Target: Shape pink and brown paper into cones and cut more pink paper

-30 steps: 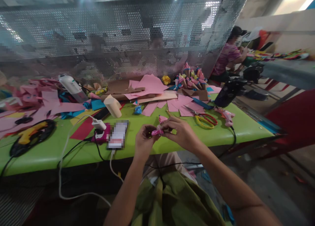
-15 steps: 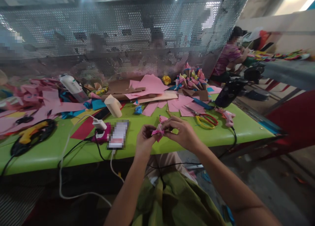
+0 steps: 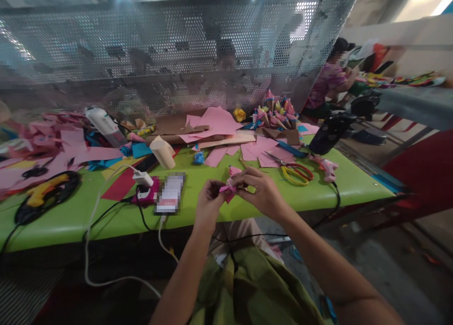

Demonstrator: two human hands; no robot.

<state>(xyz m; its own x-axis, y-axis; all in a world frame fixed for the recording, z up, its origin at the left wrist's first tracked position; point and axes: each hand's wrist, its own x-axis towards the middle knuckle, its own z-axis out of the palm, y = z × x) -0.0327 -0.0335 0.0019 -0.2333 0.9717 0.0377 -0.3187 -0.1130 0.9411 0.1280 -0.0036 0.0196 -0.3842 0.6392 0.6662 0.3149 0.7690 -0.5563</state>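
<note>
A small folded pink paper piece (image 3: 229, 188) is pinched between my two hands, just above the front part of the green table. My left hand (image 3: 208, 198) grips its left side, thumb and fingers closed. From the right, my right hand (image 3: 260, 189) pinches it with thumb and fingertips. Parts of the paper are hidden behind the fingers. Just beyond my hands lies another bit of pink paper (image 3: 233, 169). Scissors (image 3: 296, 173) with yellow and red handles lie to the right, beside a pink glue gun (image 3: 328, 168).
A phone (image 3: 170, 193) and a pink power adapter (image 3: 146, 193) with cables sit left on the green table (image 3: 116, 221). Pink sheets (image 3: 215, 124), a beige roll (image 3: 163, 153), a white bottle (image 3: 106, 126) and folded paper pieces (image 3: 276, 112) stand behind. A co-worker (image 3: 329, 79) sits at right.
My fingers have shifted very slightly on the pink paper, and its left edge looks more bunched. Everything else on the table stays in place.
</note>
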